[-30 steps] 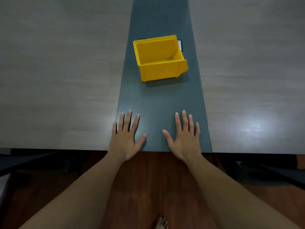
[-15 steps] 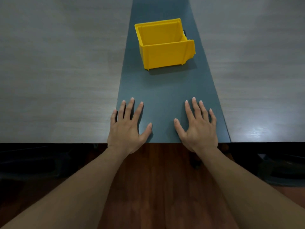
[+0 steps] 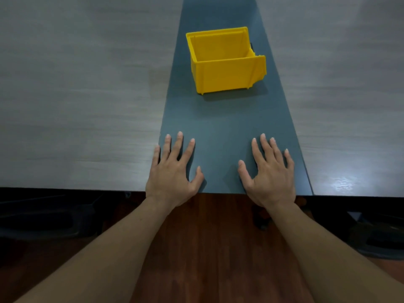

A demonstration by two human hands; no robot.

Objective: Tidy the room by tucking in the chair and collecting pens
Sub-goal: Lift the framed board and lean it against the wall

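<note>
On the left, the pale wood-grain tabletop (image 3: 76, 95) lay bare, and below its near edge a dark shape, possibly part of a chair (image 3: 43, 217), sat in shadow; what it was could not be told for certain. The left hand (image 3: 172, 173) lay flat, palm down, on the dark grey centre strip (image 3: 218, 132) at the near edge, fingers spread wide and holding nothing. Straight ahead of the two hands and a little to the right of the left one, well apart from both, stood the yellow bin (image 3: 227, 62) on the same strip, its open top upward, its lower open front facing right, and its long side running roughly across the strip. It looked empty inside. The right hand (image 3: 271, 173) also lay flat and open beside the left, fingers splayed, gripping nothing; it lay slightly nearer in line with the bin's cut-away end. No pens showed anywhere on the tabletop, so the things to be collected lay outside the view. Further right, another dark shape (image 3: 376, 239) sat low below the table edge over the reddish wooden floor (image 3: 218, 248). My judgement was that neither part of the task had begun, and that the bin, directly forward, would serve either hand about equally.
</note>
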